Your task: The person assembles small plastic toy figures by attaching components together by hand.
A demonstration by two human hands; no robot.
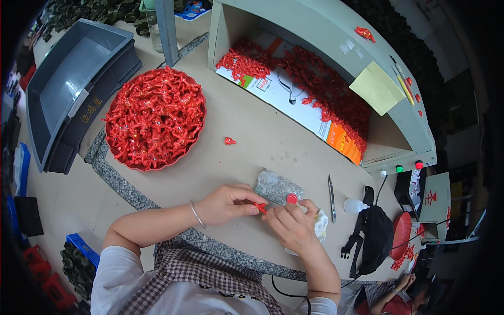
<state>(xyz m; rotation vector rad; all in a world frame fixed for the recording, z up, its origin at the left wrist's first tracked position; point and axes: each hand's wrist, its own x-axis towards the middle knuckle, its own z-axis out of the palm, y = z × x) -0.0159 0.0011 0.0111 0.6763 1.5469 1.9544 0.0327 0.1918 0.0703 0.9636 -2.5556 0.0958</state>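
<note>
A small red glossy figurine is pinched between the thumb and fingers of my left hand. My right hand is closed, its fingertips meeting the other end of the same piece; whether it also holds something finer is hidden. Just beyond my hands lies a speckled stone slab with a small clear round dish on it. By my right knuckles is a round red cap-like thing. A crumpled white cloth shows beside my right hand. One loose red piece lies farther off on the table.
A red bowl heaped with red figurines stands left, beside stacked grey bins. At the back, an open-fronted grey-green box holds many red pieces. Rightward lie a scalpel-like knife, white bottle and black waist bag. Another person's arm shows lower right.
</note>
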